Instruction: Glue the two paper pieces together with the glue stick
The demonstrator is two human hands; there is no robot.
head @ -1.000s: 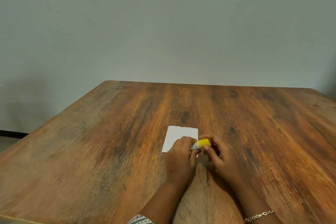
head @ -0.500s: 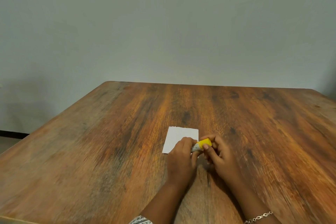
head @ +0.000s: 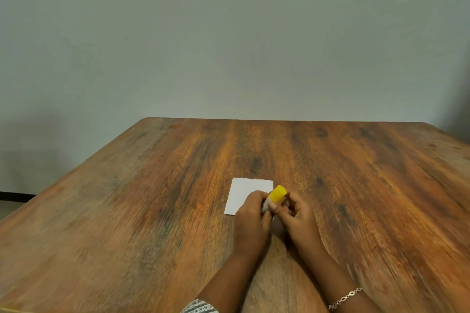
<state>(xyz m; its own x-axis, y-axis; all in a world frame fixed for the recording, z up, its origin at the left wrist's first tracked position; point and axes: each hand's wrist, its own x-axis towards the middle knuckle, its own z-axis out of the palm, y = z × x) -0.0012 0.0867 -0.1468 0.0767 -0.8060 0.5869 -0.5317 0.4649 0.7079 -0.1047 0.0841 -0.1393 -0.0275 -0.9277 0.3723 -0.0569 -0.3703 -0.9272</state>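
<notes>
The glue stick sits in the lower centre of the frame, its long axis slanting, yellow cap towards the upper right and pale body towards the lower left. The left hand curls round the body; the right hand pinches the cap. Just behind the hands, a white paper lies flat on the wood-grain counter, partly covered by the left hand.

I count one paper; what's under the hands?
A white paper piece lies on the wooden table, its near corner under the left hand. Beneath the right hand, nothing can be told.
</notes>
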